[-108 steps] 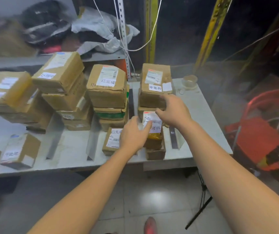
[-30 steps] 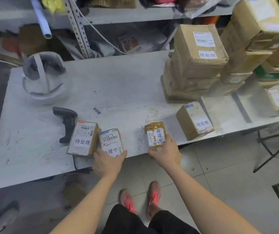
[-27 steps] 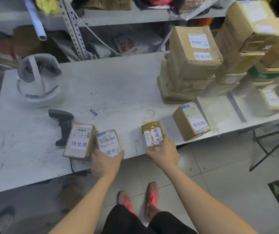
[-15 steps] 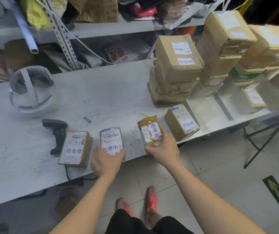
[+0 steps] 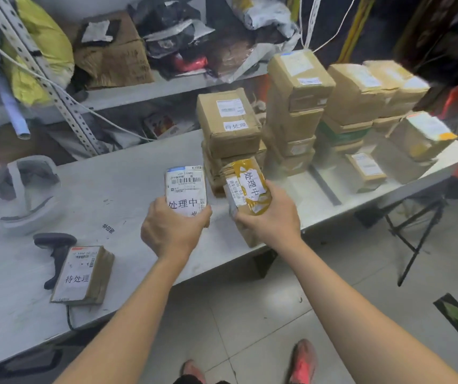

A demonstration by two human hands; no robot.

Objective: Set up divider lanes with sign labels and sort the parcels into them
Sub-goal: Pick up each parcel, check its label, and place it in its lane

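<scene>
My left hand point(image 5: 171, 230) grips a small white-labelled parcel point(image 5: 185, 187) marked 处理中, lifted off the white table point(image 5: 128, 178). My right hand point(image 5: 273, 217) grips a yellow-taped parcel point(image 5: 245, 187) with the same label, also raised. A flat brown parcel point(image 5: 82, 275) marked 待处理 lies at the table's near left edge. Stacks of brown parcels stand on the right: one stack point(image 5: 229, 126) labelled 待处理, then a taller stack point(image 5: 297, 106) and further stacks point(image 5: 360, 98). A grey divider strip point(image 5: 326, 187) lies between stacks. A small parcel behind my right hand is mostly hidden.
A black barcode scanner point(image 5: 56, 253) lies left of the flat parcel. A white helmet-like shell point(image 5: 24, 195) sits at the table's far left. Shelves point(image 5: 139, 90) behind hold bags and boxes. A folding stand point(image 5: 416, 234) stands on the tiled floor at right.
Both hands have lifted their 处理中 parcels off the table's near edge and carried them up and to the right, toward the stacks. The view has swung right.
</scene>
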